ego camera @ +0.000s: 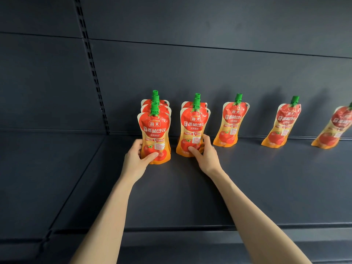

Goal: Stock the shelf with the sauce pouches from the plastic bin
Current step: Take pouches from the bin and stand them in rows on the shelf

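1. Hands reach forward side by side over a dark grey metal shelf (190, 191), bare forearms stretched across its deck.
2. The left hand (136, 159) grips the lower part of a red-and-orange stand-up sauce pouch (154, 130) with a green screw cap. The thumb lies across the printed tomato on the front and the fingers curl round the outer edge. This pouch stands upright on the shelf.
3. Directly beyond the left hand's grip, two more pouches (152, 103) of the same kind stand one behind the other. Only their red tops and green caps show.
4. The right hand (206, 156) holds the base of a second front pouch (194, 128), thumb pressed low on the front and fingers wrapped round the outer edge. It stands on the shelf just beside the one in the left hand, with a narrow gap between them.
5. Beyond the right hand's grip, one more pouch (187, 105) stands close behind, mostly hidden.
6. Out past the right hand, three pouches stand singly along the back of the shelf, well apart from each other: the nearest pouch (231, 122), the next pouch (282, 124) and the last pouch (335, 128). The last is blurred and cut by the frame edge. All three look tilted, tops away from the hands.
7. A dark grey back panel (190, 63) rises behind the rows. A black slotted upright (91, 69) runs down it, out past the left hand.
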